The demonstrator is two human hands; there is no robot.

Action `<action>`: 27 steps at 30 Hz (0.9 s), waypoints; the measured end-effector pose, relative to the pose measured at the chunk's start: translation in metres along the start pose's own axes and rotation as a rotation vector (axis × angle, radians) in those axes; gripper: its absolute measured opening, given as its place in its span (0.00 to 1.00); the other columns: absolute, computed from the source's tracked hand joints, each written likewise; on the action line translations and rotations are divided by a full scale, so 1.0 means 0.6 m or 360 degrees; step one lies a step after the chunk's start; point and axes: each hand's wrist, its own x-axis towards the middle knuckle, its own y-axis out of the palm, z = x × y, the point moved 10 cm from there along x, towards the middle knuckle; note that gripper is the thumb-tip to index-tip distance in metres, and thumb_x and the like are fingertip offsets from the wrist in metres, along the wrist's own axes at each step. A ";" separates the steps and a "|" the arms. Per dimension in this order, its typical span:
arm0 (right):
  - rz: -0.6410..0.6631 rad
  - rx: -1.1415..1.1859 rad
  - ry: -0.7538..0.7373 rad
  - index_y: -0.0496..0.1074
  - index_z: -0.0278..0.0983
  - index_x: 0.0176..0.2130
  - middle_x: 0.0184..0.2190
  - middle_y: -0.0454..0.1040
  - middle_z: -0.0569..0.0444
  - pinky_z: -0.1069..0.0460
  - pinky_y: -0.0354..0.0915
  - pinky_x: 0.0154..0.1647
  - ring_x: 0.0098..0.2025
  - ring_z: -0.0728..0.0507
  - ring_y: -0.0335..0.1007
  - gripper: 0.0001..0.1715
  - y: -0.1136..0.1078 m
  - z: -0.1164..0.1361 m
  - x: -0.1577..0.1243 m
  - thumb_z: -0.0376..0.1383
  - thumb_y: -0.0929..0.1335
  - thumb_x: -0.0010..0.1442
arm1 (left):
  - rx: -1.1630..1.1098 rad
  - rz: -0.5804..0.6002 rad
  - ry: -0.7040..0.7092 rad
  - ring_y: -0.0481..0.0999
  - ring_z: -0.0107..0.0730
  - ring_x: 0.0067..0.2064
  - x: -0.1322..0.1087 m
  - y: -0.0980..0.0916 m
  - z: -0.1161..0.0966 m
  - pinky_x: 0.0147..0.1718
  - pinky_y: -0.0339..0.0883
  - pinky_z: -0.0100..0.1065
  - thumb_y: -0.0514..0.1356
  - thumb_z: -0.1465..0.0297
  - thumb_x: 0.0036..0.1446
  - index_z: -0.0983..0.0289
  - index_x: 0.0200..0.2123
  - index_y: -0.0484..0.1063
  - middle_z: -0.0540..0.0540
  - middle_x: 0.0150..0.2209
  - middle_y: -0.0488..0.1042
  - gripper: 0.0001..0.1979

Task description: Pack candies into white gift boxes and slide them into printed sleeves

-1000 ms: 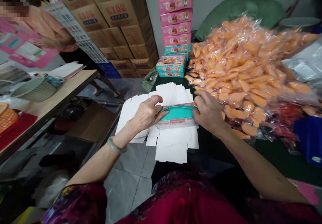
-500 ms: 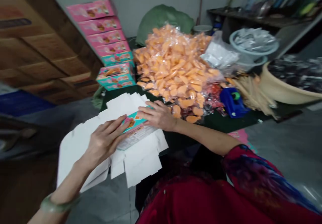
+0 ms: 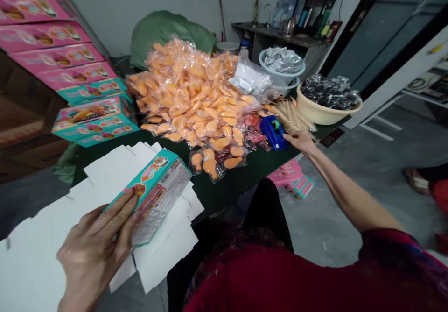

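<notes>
Left hand [image 3: 94, 251]: nearest of all. It lies flat with fingers spread wide, pressing on the teal box [image 3: 157, 195].
Teal box: it rests slanted on the white cards [image 3: 105, 176], at the near end of the dark table [image 3: 259, 162].
White cards: a flat, messy pile under the box.
Right hand [image 3: 301, 140]: stretched far out, fingertips touching the blue tape holder [image 3: 273, 132]. I cannot tell if the fingers close on it.
Blue tape holder: on the table, just beside the wooden sticks [image 3: 292, 116].
Orange snack bags [image 3: 189, 92]: a big heap in the middle of the table.
Box stack [image 3: 63, 64]: pink and teal boxes piled on the left.
Tan bowl [image 3: 315, 112]: behind the sticks, full of dark packets.
Green sack [image 3: 168, 29]: far back by the wall.
</notes>
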 end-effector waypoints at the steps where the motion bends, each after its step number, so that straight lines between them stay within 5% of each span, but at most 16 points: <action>1: 0.0090 0.0079 0.0073 0.75 0.35 0.28 0.21 0.66 0.57 0.54 0.59 0.28 0.25 0.48 0.63 0.16 0.007 -0.004 -0.002 0.44 0.73 0.59 | -0.0014 -0.0009 -0.0025 0.83 0.47 0.41 0.001 0.000 0.002 0.36 0.74 0.47 0.61 0.69 0.66 0.51 0.68 0.63 0.55 0.55 0.79 0.29; 5: 0.0142 0.0249 0.0369 0.73 0.36 0.32 0.21 0.66 0.60 0.57 0.56 0.21 0.23 0.51 0.61 0.18 0.034 -0.001 -0.020 0.44 0.78 0.51 | -0.0058 0.0006 -0.0065 0.82 0.44 0.38 0.002 -0.002 0.000 0.34 0.73 0.45 0.63 0.69 0.64 0.50 0.66 0.66 0.53 0.55 0.79 0.27; 13: 0.0253 0.0532 0.0326 0.65 0.36 0.29 0.24 0.68 0.60 0.58 0.68 0.26 0.26 0.52 0.67 0.20 0.053 -0.007 -0.014 0.25 0.78 0.45 | -0.0203 -0.0032 -0.0156 0.80 0.45 0.38 0.003 -0.007 0.010 0.35 0.71 0.44 0.65 0.69 0.62 0.54 0.60 0.74 0.56 0.52 0.80 0.22; 20: 0.0760 0.0711 0.0716 0.72 0.35 0.28 0.25 0.70 0.54 0.43 0.77 0.33 0.27 0.48 0.66 0.08 0.059 -0.031 0.004 0.31 0.72 0.59 | -0.0128 -0.0065 -0.0104 0.79 0.45 0.37 0.000 -0.001 0.013 0.34 0.69 0.44 0.61 0.64 0.66 0.52 0.63 0.70 0.54 0.52 0.80 0.22; 27: 0.0270 0.0538 0.0282 0.66 0.36 0.21 0.20 0.67 0.53 0.37 0.76 0.29 0.26 0.44 0.68 0.17 0.042 0.000 0.049 0.30 0.72 0.58 | -0.0065 0.0083 -0.0150 0.79 0.49 0.39 -0.007 0.009 0.017 0.37 0.71 0.49 0.59 0.64 0.67 0.49 0.68 0.64 0.54 0.56 0.78 0.26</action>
